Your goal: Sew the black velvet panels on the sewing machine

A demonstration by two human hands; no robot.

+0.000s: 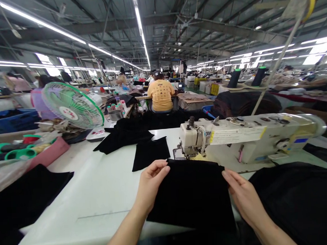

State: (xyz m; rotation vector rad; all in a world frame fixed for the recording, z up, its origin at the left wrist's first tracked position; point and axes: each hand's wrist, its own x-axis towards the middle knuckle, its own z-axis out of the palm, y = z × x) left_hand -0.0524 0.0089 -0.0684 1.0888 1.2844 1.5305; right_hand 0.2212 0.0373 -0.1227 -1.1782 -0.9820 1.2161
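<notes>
A black fabric panel (192, 197) is stretched between my two hands in front of the sewing machine. My left hand (152, 182) pinches its upper left corner between thumb and fingers. The upper right corner is gripped by my right hand (242, 191), thumb on top. The panel's top edge looks folded or layered; its lower part hangs toward the table's front edge. Just beyond it stands the white sewing machine (226, 136), its needle area close to the top edge. A smaller black fabric piece (150, 153) lies flat on the table behind my left hand.
More black fabric lies at the table's back (126, 136), at the left (28, 193) and at the right (299, 199). A green-rimmed fan (73, 104) stands back left, near thread spools (20, 154). A thread stand pole (278, 61) rises behind the machine. A person in yellow (161, 93) sits ahead.
</notes>
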